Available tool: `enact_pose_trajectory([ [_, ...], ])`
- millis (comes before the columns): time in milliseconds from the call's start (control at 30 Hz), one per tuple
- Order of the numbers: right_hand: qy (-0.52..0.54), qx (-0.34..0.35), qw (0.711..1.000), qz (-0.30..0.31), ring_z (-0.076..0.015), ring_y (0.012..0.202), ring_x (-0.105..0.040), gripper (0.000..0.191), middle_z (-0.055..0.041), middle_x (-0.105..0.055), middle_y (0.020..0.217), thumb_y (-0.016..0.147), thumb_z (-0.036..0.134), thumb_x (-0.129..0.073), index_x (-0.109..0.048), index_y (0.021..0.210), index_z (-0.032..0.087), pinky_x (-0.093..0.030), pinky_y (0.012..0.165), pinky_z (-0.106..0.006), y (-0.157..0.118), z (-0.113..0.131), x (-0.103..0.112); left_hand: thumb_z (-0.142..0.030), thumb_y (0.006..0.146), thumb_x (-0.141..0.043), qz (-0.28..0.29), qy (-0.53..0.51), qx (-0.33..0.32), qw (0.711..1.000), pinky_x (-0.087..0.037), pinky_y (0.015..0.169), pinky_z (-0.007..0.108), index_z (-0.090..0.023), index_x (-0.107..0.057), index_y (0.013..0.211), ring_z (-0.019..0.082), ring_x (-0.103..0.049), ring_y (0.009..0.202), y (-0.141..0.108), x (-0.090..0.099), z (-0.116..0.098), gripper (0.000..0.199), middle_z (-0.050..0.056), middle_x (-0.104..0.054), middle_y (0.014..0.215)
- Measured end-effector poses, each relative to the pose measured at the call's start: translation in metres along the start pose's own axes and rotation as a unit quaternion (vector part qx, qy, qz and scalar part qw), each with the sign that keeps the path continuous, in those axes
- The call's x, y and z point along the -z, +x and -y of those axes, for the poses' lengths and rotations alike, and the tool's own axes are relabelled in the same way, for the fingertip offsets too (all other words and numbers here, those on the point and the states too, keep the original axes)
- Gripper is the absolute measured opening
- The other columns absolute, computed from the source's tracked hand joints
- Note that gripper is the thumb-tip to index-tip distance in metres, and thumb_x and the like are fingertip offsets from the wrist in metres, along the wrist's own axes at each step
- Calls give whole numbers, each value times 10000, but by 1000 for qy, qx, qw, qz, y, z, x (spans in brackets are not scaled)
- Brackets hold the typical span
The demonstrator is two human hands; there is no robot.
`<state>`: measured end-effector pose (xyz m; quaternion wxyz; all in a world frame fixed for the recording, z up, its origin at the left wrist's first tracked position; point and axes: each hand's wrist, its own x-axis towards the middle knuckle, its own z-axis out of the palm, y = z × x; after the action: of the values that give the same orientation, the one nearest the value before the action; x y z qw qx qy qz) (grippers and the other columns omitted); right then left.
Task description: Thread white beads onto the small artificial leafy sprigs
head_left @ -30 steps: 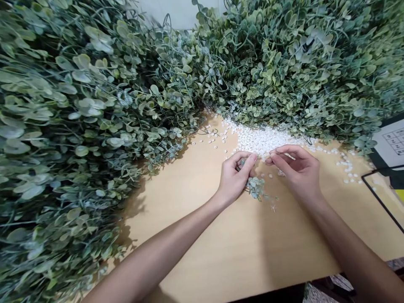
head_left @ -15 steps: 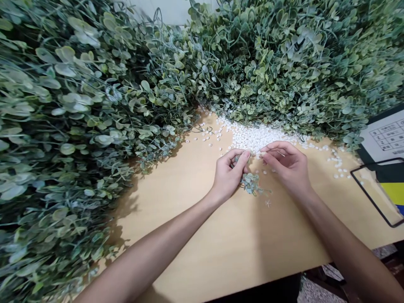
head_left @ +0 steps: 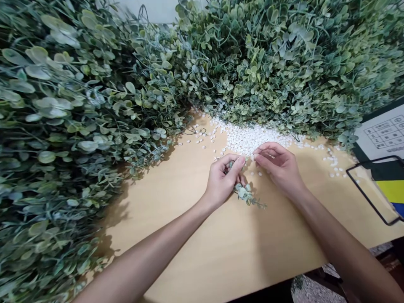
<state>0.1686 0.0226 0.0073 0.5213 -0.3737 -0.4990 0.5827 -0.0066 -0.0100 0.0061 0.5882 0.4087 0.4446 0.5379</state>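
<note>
My left hand (head_left: pixel 222 179) is closed, thumb on top, around a sprig of green artificial leaves (head_left: pixel 243 192). The sprig's leafy end hangs out below the fingers toward the right, and the rest is hidden in the palm. Close by on the right, my right hand (head_left: pixel 279 166) pinches thumb and forefinger together on a tiny white piece (head_left: pixel 254 155), too small to make out clearly. The fingertips of both hands are a short gap apart. Just beyond them lies a spread pile of small white bead-like pieces (head_left: pixel 249 136).
Bushy artificial greenery (head_left: pixel 78 109) rises along the left and back of the wooden table (head_left: pixel 189 240). At the right are a printed sheet (head_left: pixel 383 130), a black wire frame (head_left: pixel 366 195) and a yellow and blue item (head_left: pixel 391 191). The table's front edge runs below my arms.
The view has shifted slightly, so most things sit a little further left. The sprig's leafy end has swung lower in my left hand. Both hands keep their grip.
</note>
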Motion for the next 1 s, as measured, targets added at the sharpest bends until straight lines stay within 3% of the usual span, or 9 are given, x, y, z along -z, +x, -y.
enact_pose_trajectory([
  [133,14,-11,999,28,-153,863,-715,257,-8,-732,1006,835,329,-901,-719,998,248,-631,836,-307,-2,-3,0,-559,891,-773,10,4,1,1000,-471,457,226,-185,-657,835,144,-637,431,-3,2,1,396,-73,-501,458],
  [500,18,-40,997,57,-152,806,-731,265,-12,-727,995,849,338,-892,-694,990,233,-649,788,-320,-7,7,-7,-509,949,-729,10,31,2,999,-481,473,226,-179,-680,877,125,-621,434,-8,5,2,340,-61,-556,478],
  [833,24,-24,998,60,-152,911,-721,194,-26,-728,1017,883,248,-865,-732,1025,238,-625,804,-280,-8,8,-5,-494,950,-735,22,24,29,999,-489,494,220,-185,-661,879,122,-624,450,-10,5,0,325,-70,-571,482],
  [1000,26,-19,998,57,-142,873,-716,178,-19,-731,999,888,228,-855,-734,1018,243,-623,792,-278,-8,8,-6,-497,945,-738,19,26,26,999,-484,497,219,-186,-657,874,120,-619,448,-10,6,1,329,-71,-567,480],
])
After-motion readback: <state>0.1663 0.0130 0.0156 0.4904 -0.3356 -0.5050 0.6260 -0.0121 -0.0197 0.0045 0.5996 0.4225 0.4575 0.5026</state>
